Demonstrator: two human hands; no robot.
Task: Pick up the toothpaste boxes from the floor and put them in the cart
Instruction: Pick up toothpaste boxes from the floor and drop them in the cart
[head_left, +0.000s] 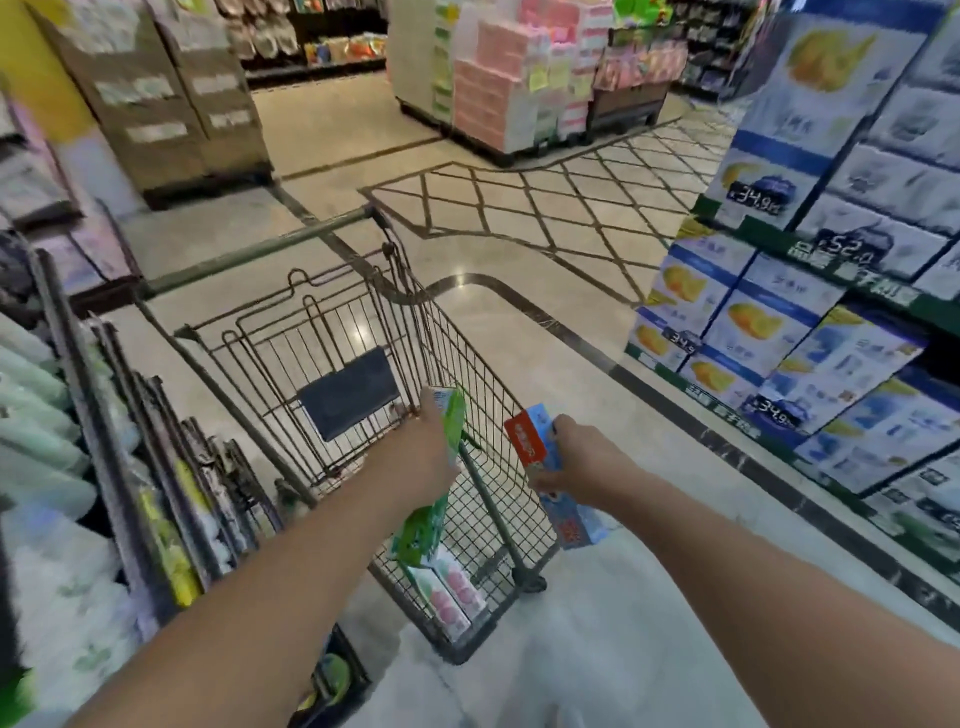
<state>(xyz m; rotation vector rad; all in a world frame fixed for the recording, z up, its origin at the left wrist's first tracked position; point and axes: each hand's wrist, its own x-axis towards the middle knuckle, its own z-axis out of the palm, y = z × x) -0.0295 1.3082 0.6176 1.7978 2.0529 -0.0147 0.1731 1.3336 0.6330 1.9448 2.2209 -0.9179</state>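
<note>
The floor (519, 332) is polished beige tile with dark inlaid border lines and a diamond lattice pattern. Standing directly on it: a wire shopping cart (363, 332), a pallet of brown cartons (171, 119), a pallet of pink packages (498, 93), and shelving with blue boxes (810, 332).

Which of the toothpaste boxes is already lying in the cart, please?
The pink and white box on the cart floor. The green box is in the left hand, the blue and red box in the right hand.
</note>
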